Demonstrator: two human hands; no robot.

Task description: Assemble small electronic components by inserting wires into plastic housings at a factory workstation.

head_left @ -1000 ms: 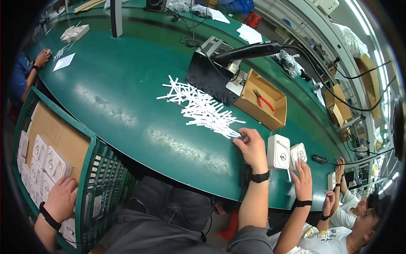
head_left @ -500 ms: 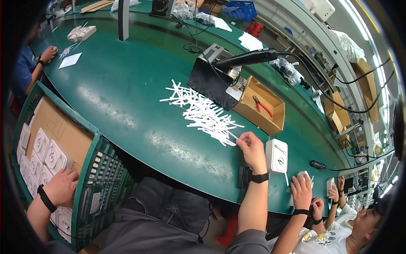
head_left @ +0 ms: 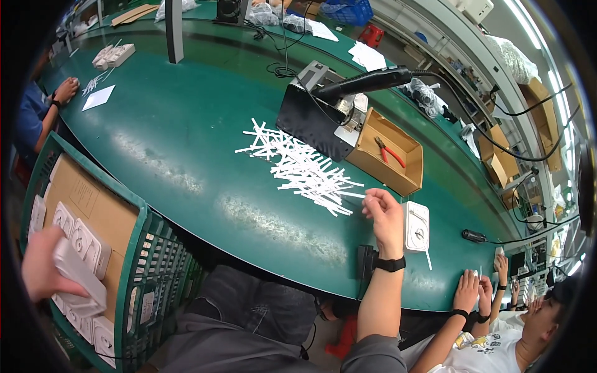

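Observation:
My right hand (head_left: 384,212) is raised just over the green table (head_left: 174,143), pinching one thin white strip from the pile of white strips (head_left: 303,166) to its left. A white socket panel (head_left: 415,226) lies flat right beside that hand. My left hand (head_left: 45,267) is down in the green plastic crate (head_left: 144,261) at my left, shut on a white socket panel (head_left: 79,273) lifted from the stacked panels there.
A cardboard box with red pliers (head_left: 387,151), a black stand (head_left: 310,119) and a black tool on a cable (head_left: 364,82) stand behind the strips. A co-worker's hands (head_left: 479,289) rest at the table's right end; another person's hand (head_left: 63,90) is far left.
My right hand rose off the strip pile with one strip pinched. My left hand closed on a socket panel in the crate and lifted it. The view tilted slightly.

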